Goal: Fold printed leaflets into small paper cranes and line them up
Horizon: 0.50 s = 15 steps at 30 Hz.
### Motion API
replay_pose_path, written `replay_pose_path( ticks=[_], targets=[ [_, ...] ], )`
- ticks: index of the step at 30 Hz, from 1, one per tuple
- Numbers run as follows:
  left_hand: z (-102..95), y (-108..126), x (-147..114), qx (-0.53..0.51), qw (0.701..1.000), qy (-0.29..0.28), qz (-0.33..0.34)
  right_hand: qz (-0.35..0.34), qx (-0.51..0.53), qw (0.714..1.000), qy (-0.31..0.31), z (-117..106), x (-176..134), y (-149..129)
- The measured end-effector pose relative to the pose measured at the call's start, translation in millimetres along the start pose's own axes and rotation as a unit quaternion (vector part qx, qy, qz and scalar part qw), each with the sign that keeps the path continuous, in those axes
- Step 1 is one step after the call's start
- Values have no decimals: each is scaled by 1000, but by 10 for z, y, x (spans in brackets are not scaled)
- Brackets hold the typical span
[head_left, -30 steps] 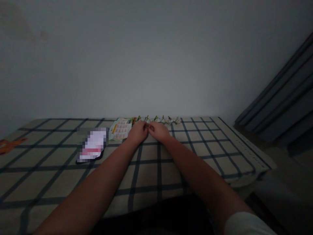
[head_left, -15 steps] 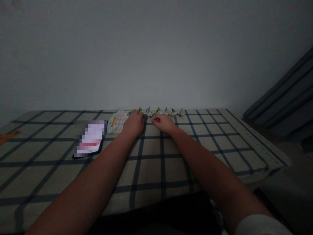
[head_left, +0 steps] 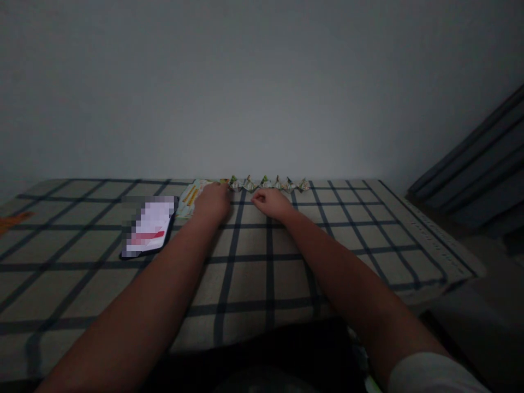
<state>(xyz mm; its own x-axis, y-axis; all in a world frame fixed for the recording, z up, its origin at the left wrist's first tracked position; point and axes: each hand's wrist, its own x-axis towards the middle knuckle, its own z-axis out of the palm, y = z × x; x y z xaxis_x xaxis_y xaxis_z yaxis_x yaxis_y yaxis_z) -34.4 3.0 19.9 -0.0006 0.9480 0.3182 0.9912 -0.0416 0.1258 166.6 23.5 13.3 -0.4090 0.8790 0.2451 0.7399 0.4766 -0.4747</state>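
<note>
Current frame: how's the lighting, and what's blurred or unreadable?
Head view: dim, with the wall lightest mid-frame and darker toward the corners; head view: phone screen bright and pixelated, unreadable; head view: left hand and right hand shadowy, finger detail soft; head view: lettering at the cloth's right edge too soft to read.

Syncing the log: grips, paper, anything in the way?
Left grip overlaps printed sheet, contact unclear. Right grip curled before folded paper row. Phone left of sheet, apart from both grips.
</note>
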Motion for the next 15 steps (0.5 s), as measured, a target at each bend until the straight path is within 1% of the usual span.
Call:
replay_pose_path(
  ticks=[2, 7, 12, 15],
  targets=[
    [-1, 4, 0, 8, 1000, 13, 6, -1, -7, 1000, -1, -5, -2, -8],
    [-18, 23, 13, -4, 1000, -4, -9, 2, -12, 1000, -2, -16, -19, -24],
    [-57, 56, 5, -53, 998, 33, 3, -3, -9, 1000, 14, 7, -11, -2],
    [-62, 98, -17, -92, 993, 73, 15, -8, 50, 998, 21, 31, 7, -4]
  ],
)
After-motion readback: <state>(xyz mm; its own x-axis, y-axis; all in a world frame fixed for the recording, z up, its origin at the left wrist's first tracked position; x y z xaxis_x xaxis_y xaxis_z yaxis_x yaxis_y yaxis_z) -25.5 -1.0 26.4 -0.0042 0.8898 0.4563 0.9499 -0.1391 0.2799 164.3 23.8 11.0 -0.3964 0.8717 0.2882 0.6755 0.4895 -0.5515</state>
